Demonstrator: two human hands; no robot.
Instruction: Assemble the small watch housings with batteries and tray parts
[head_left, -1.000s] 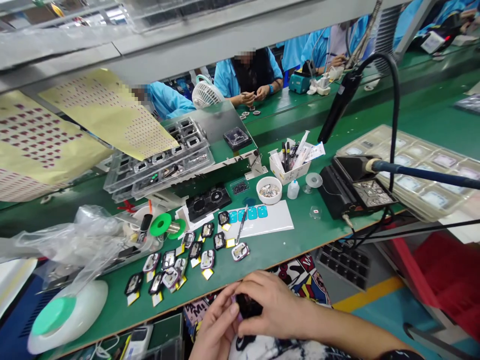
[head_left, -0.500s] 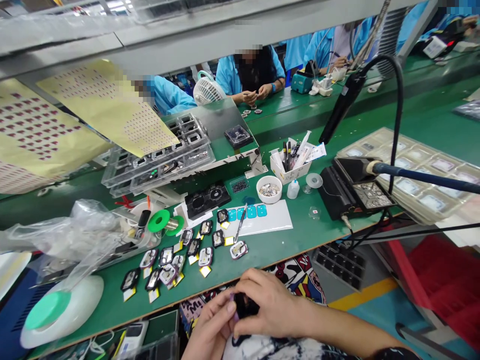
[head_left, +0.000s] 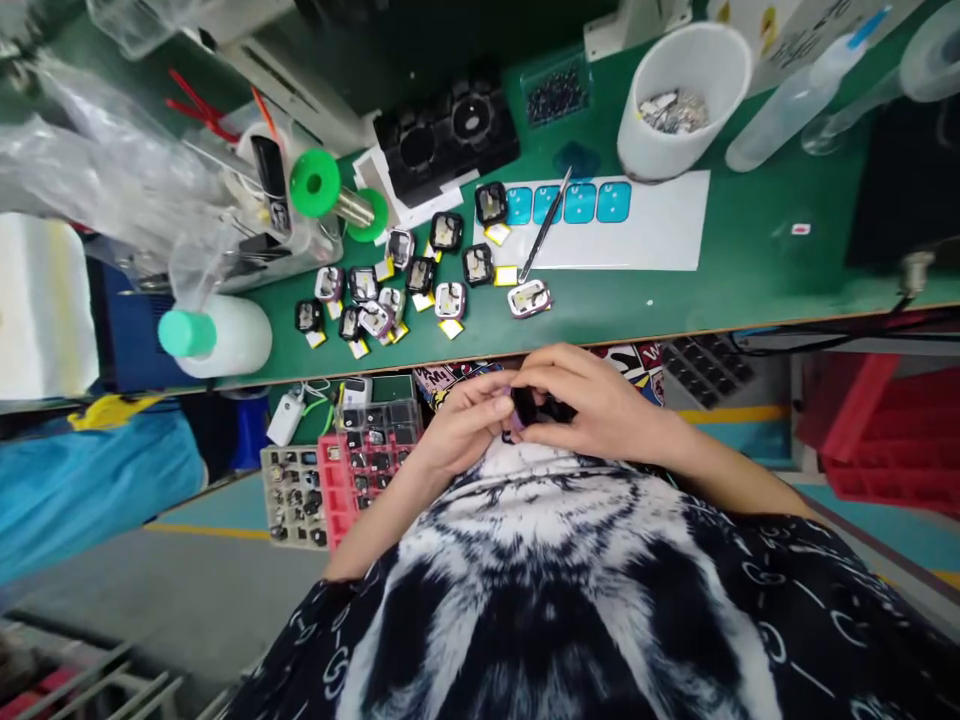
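Close to my body, just below the bench edge, both hands meet around a small purple-rimmed watch case (head_left: 523, 408) with a dark face. My left hand (head_left: 471, 420) pinches its left side between thumb and fingers. From the right, my right hand (head_left: 577, 400) curls its fingers and thumb about the same case, hiding part of it. On the bench above lie several similar watch cases (head_left: 451, 299), black or purple-and-white, with yellow-edged tabs. A white-and-purple case (head_left: 529, 298) lies nearest my hands, below a pair of tweezers (head_left: 546, 222).
Blue square stickers (head_left: 580, 203) lie on a white sheet (head_left: 667, 225). Behind stand a white cup of metal parts (head_left: 675, 140), a solder spool (head_left: 337, 198) and a black fixture (head_left: 446, 140). A white bottle (head_left: 236, 335) stands left; parts trays (head_left: 296, 495) sit below the bench.
The head view has tipped down, bringing my shirt and the lower trays into sight. Both hands keep the watch case between them in much the same hold.
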